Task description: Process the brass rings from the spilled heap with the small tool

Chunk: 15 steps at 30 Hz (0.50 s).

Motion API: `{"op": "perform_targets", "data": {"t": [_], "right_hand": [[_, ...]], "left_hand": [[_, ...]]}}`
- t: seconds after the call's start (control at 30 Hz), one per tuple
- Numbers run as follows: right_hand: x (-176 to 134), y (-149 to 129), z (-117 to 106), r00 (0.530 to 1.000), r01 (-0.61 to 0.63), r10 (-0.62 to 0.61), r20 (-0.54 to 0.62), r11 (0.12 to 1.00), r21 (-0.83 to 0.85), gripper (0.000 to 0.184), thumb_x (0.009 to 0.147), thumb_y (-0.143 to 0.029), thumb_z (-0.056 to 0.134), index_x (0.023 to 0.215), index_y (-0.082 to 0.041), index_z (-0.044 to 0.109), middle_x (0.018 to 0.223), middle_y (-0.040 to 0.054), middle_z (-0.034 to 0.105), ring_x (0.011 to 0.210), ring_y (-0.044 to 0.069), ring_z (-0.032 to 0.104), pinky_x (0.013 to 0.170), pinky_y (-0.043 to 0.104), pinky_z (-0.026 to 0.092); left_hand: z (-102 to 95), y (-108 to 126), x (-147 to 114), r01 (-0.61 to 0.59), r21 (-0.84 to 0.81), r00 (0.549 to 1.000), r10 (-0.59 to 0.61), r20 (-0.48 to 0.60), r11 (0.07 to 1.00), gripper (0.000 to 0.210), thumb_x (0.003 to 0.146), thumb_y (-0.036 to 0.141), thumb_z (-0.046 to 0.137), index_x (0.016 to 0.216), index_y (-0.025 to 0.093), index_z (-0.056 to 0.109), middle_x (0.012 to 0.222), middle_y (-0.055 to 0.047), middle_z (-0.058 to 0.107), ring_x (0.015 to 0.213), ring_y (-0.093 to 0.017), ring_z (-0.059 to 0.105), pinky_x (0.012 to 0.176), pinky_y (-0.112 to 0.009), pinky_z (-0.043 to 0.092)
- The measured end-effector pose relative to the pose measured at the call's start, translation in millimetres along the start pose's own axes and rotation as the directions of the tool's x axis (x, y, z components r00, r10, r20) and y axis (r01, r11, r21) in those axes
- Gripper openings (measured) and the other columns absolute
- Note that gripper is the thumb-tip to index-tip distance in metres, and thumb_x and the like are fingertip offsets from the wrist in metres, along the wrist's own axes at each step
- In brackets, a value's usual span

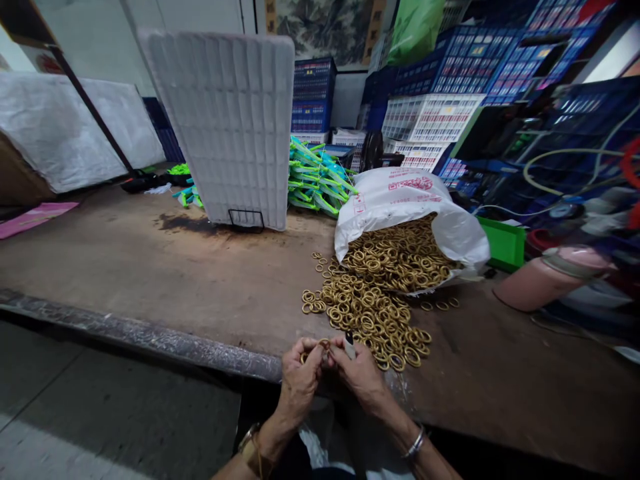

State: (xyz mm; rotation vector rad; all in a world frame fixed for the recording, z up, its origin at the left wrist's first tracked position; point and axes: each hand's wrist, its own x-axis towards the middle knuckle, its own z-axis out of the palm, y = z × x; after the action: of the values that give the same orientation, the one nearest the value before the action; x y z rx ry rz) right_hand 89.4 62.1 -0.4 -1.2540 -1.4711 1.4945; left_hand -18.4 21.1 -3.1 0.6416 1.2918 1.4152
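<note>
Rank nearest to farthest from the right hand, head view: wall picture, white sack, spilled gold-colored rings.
1. Spilled gold-colored rings: just beyond the right hand.
2. White sack: behind them, slightly right.
3. Wall picture: high at the back.

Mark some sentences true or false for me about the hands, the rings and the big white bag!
1. Rings spill out of the white bag onto the table. True.
2. The white bag stands upright with its mouth facing the ceiling. False: it lies on its side, with its open mouth towards the person.
3. The left hand and right hand are close together, with a ring at the fingertips. True.
4. All the rings are bright blue. False: they are gold-coloured.
5. A shiny bracelet is on the right wrist. True.
6. The green tray is left of the bag in the picture. False: the green tray is to its right.
</note>
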Motion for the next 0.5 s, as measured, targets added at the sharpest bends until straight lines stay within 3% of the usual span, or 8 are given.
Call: {"op": "perform_targets", "data": {"t": [0.1, 0.17, 0.27, 0.33, 0.4, 0.5], "right_hand": [[1.0, -4.3, -5.2, 0.999, 0.049, -0.05, 0.003, 0.983, -0.179, 0.027, 0.075, -0.044, 0.047, 0.074, -0.018, 0.054, 0.054, -0.004, 0.048, 0.051, 0.01, 0.043, 0.051, 0.021, 0.034], [0.6, -9.8, -6.3, 0.995, 0.095, -0.093, 0.02, 0.958, -0.269, 0.027, 0.075, -0.044, 0.045, 0.07, -0.018, 0.051, 0.056, -0.0044, 0.046, 0.054, 0.01, 0.041, 0.052, 0.021, 0.033], [-0.9, -16.3, -4.6, 0.99, 0.14, -0.126, 0.062, 0.929, -0.342, 0.029, 0.075, -0.041, 0.042, 0.059, -0.018, 0.046, 0.055, -0.0047, 0.04, 0.055, 0.01, 0.037, 0.051, 0.02, 0.03], [-1.9, -17.2, -2.8, 0.99, 0.136, -0.12, 0.067, 0.932, -0.336, 0.028, 0.075, -0.04, 0.042, 0.058, -0.018, 0.045, 0.054, -0.0049, 0.039, 0.054, 0.009, 0.037, 0.051, 0.021, 0.029], [-2.7, -16.2, -1.5, 0.992, 0.123, -0.107, 0.069, 0.945, -0.304, 0.026, 0.075, -0.039, 0.042, 0.06, -0.017, 0.046, 0.053, -0.0049, 0.041, 0.052, 0.009, 0.037, 0.05, 0.021, 0.03], [-3.7, -13.6, -1.1, 0.994, 0.077, -0.056, 0.098, 0.971, -0.225, 0.026, 0.075, -0.04, 0.043, 0.063, -0.017, 0.047, 0.051, -0.0053, 0.042, 0.048, 0.009, 0.037, 0.047, 0.02, 0.03]], "left_hand": [[-4.7, 0.9, -3.6, -0.191, 0.191, 0.981, 0.194, 0.002, 0.963, 0.018, 0.07, 0.031, 0.06, 0.063, 0.015, 0.056, 0.056, 0.002, 0.054, 0.051, -0.008, 0.046, 0.05, -0.018, 0.036], [-6.1, 1.5, -6.8, -0.289, 0.289, 0.957, 0.288, 0.047, 0.913, 0.014, 0.072, 0.027, 0.057, 0.063, 0.015, 0.057, 0.058, 0.001, 0.054, 0.057, -0.01, 0.048, 0.056, -0.02, 0.038], [-5.4, 4.3, -11.1, -0.325, 0.315, 0.946, 0.306, 0.108, 0.892, 0.014, 0.073, 0.026, 0.055, 0.066, 0.015, 0.058, 0.061, 0.001, 0.055, 0.059, -0.01, 0.048, 0.059, -0.02, 0.038], [-4.3, 6.9, -13.0, -0.244, 0.262, 0.968, 0.218, 0.121, 0.934, 0.017, 0.073, 0.031, 0.055, 0.067, 0.015, 0.056, 0.058, 0.002, 0.052, 0.053, -0.009, 0.045, 0.053, -0.019, 0.037], [-3.7, 9.0, -14.1, -0.079, 0.195, 0.988, 0.051, 0.144, 0.978, 0.024, 0.073, 0.04, 0.054, 0.068, 0.016, 0.052, 0.052, 0.005, 0.047, 0.043, -0.006, 0.038, 0.043, -0.018, 0.032], [-3.8, 10.0, -15.2, 0.106, 0.106, 0.974, -0.124, 0.189, 0.989, 0.034, 0.073, 0.05, 0.051, 0.066, 0.017, 0.047, 0.047, 0.007, 0.042, 0.035, -0.004, 0.031, 0.035, -0.016, 0.023]]}}
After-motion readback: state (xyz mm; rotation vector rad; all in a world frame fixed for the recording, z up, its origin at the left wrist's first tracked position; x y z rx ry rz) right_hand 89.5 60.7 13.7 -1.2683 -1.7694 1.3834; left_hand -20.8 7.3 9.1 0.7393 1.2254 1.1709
